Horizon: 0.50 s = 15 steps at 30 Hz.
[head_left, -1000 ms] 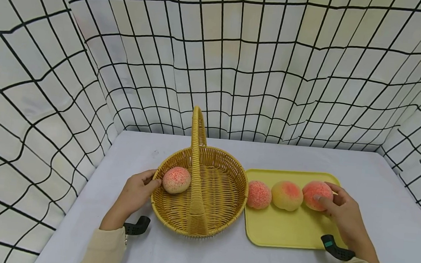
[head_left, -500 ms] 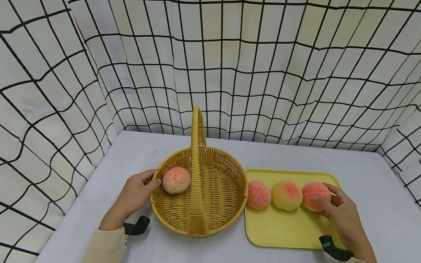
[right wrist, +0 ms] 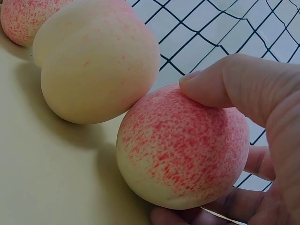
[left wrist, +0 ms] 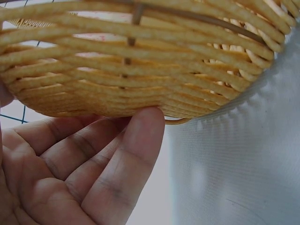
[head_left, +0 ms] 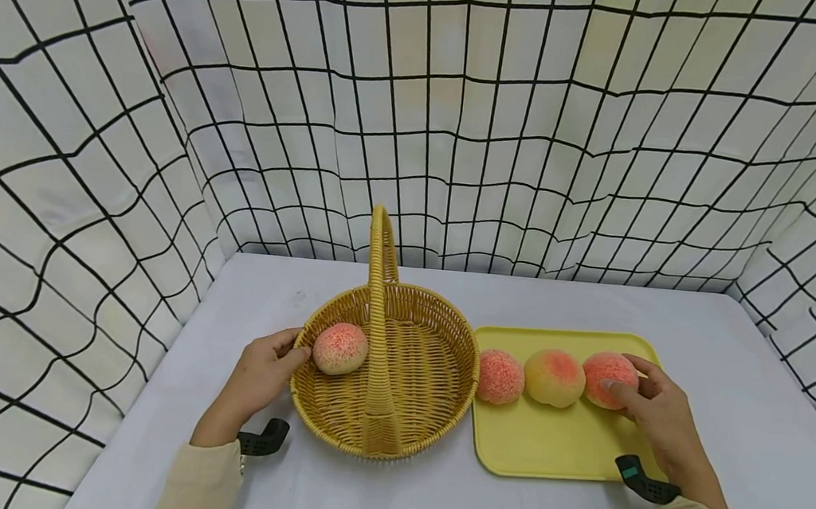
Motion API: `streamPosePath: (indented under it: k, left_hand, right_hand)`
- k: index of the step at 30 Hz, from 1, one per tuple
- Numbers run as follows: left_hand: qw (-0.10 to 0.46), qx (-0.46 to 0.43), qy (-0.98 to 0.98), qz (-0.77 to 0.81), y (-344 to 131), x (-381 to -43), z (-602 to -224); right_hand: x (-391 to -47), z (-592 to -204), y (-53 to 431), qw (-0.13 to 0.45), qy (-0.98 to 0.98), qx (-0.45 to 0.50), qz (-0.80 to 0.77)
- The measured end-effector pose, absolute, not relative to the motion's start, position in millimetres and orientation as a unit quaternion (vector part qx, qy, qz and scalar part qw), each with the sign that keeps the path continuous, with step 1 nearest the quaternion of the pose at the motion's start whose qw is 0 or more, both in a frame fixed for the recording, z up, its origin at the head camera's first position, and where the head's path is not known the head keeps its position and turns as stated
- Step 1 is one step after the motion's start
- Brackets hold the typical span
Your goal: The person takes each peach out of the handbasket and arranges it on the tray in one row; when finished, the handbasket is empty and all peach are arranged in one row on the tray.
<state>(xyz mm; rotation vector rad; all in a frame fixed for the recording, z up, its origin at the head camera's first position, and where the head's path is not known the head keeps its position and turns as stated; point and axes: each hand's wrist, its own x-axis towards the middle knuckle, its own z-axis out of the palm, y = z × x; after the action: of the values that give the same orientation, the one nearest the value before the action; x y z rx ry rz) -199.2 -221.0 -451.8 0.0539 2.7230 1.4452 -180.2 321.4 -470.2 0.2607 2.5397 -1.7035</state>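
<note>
My left hand grips the left rim of a round wicker basket with a tall arched handle. In the left wrist view, fingers lie against the underside of the basket's woven wall. One speckled pink peach sits inside, left of the handle. At the right, my right hand holds a pink-speckled peach between thumb and fingers, at the right end of a yellow tray. Touching it on the left is a yellow peach with a red top; a further speckled peach stands beside the basket.
The tray's left edge meets the basket on the white-covered table. Black netting over white cloth surrounds the table at the back and both sides. A black wrist camera sits by each sleeve.
My right hand and the peach it holds have shifted very slightly left. The left hand keeps its grip on the basket rim, and the other peaches stay in place.
</note>
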Motion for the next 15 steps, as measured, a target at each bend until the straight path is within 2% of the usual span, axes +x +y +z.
streamPosePath:
  k: [15]
  left_hand:
    - [0.035, 0.011, 0.884, 0.466, -220.7, -199.7, -450.4]
  right_hand:
    - [-180.3, -468.5, 319.5, 0.037, 0.835, 0.069, -0.544]
